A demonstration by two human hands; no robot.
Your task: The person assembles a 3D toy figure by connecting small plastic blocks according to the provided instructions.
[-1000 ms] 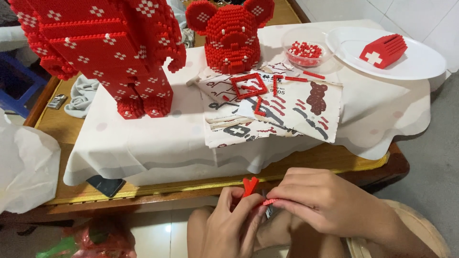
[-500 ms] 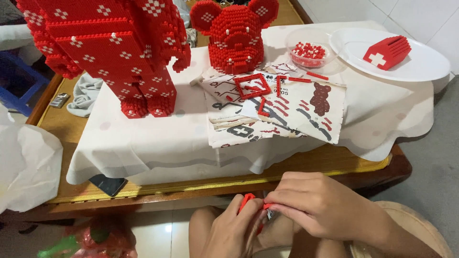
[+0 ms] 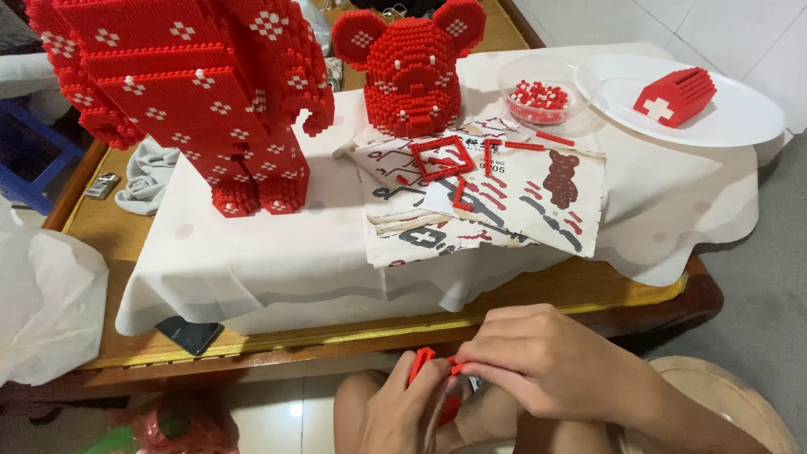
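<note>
Head view: both hands meet low by the knees, below the counter. Left hand and right hand pinch small red bricks tight together, so they join.

— What are we holding?

— A small red brick piece, thin and built of tiny blocks, standing nearly upright below the bench edge.

— How is it held?

— Pinched between our left hand and right hand, mostly hidden by our fingers.

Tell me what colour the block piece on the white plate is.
Red block piece with a white cross, seen in the head view.
</note>
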